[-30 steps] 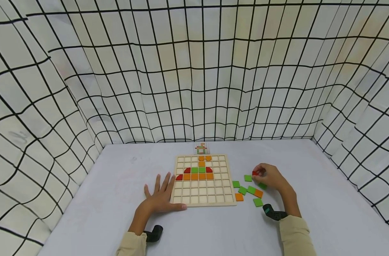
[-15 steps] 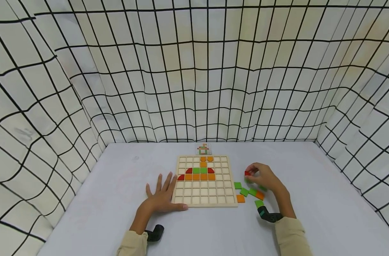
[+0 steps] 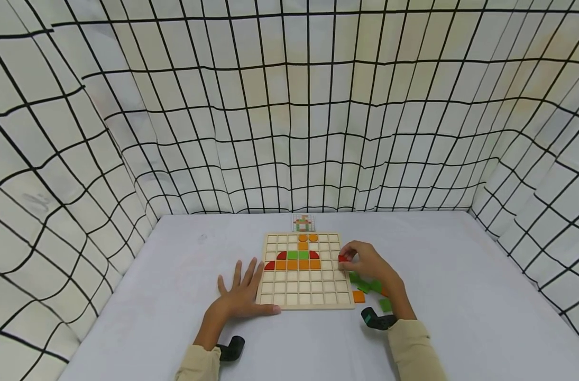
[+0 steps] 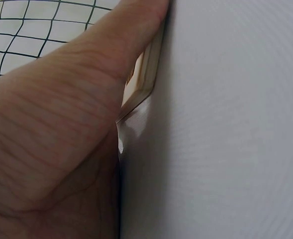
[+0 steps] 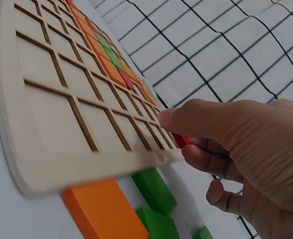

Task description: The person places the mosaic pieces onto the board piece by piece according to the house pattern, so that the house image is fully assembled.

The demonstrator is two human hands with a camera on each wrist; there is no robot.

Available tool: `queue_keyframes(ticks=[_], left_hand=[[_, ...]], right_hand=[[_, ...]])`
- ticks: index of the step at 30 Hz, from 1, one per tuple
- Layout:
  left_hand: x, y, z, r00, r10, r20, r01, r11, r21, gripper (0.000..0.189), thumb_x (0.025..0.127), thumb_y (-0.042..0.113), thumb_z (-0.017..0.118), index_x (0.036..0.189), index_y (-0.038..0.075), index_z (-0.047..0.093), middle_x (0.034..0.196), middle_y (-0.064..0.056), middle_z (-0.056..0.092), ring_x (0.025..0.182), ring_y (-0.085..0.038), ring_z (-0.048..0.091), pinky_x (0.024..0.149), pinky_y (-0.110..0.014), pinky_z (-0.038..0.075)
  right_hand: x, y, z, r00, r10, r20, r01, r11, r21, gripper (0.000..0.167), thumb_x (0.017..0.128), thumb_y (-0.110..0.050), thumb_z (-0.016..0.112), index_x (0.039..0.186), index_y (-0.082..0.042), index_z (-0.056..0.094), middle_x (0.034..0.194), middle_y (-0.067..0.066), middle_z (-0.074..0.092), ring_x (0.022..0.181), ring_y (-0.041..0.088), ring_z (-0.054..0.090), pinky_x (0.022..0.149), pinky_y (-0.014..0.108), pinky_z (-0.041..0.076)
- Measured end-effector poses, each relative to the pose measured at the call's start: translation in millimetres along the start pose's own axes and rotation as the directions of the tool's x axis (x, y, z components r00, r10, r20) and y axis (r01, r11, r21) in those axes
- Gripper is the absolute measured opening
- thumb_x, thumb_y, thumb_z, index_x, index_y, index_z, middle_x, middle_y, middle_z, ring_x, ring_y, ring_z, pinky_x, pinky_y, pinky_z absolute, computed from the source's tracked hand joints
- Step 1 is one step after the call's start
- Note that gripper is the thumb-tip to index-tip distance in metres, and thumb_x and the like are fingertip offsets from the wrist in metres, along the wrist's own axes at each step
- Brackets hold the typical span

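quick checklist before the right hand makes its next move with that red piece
1. Grip on the red piece: ok, the right hand pinches it.
2. Red piece's shape: cannot tell, fingers cover most of it.
3. Red piece set in a cell: not ok, it is held by the right edge of the board.
4. Bare cell right of the row of orange tiles: ok.
5. Left hand at the board: ok, spread by its near left corner; pressure cannot be told.
6. Loose tiles all in sight: not ok, the right arm partly covers some.
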State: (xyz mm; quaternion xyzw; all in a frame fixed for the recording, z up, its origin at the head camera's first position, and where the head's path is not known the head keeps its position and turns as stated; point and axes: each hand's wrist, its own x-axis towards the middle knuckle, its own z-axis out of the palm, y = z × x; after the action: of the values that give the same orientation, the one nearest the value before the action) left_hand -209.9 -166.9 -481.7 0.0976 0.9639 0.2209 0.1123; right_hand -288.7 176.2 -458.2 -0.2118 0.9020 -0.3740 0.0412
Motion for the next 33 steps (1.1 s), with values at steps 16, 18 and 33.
queue_keyframes(ticks=[16, 18, 33], left_hand=[[-5.0, 6.3, -7.5, 1.0, 0.006, 0.019, -0.006, 1.0, 0.0, 0.128, 0.065, 0.083, 0.064, 0.158, 0.013, 0.01, 0.166, -0.011, -0.003, 0.149, -0.043, -0.016, 0.104, -0.075, -0.017], [-5.7, 8.0, -9.2, 1.0, 0.002, 0.026, -0.002, 1.0, 0.005, 0.127, 0.066, 0.082, 0.064, 0.158, 0.012, 0.011, 0.166, -0.011, -0.002, 0.149, -0.043, -0.014, 0.104, -0.075, -0.016], [-6.9, 11.4, -11.3, 1.0, -0.011, 0.027, 0.01, 0.999, 0.043, 0.121, 0.071, 0.072, 0.07, 0.158, 0.013, 0.01, 0.166, -0.012, -0.001, 0.149, -0.045, -0.014, 0.105, -0.077, -0.009]], right_hand=[[18.8, -14, 32, 0.999, -0.04, 0.014, 0.04, 0.999, -0.009, 0.018, 0.085, -0.015, 0.076, 0.097, -0.005, 0.066, 0.089, 0.003, 0.062, 0.078, 0.012, 0.053, 0.071, 0.023, 0.048], [18.7, -15, 33, 0.999, -0.035, 0.013, 0.035, 0.999, -0.018, 0.018, 0.085, -0.014, 0.076, 0.097, -0.005, 0.066, 0.087, 0.003, 0.062, 0.077, 0.013, 0.053, 0.07, 0.023, 0.048], [20.7, -22, 31, 0.998, 0.045, 0.051, -0.045, 0.999, -0.013, 0.018, 0.084, -0.013, 0.078, 0.096, -0.007, 0.067, 0.088, 0.001, 0.062, 0.08, 0.013, 0.054, 0.074, 0.025, 0.048]])
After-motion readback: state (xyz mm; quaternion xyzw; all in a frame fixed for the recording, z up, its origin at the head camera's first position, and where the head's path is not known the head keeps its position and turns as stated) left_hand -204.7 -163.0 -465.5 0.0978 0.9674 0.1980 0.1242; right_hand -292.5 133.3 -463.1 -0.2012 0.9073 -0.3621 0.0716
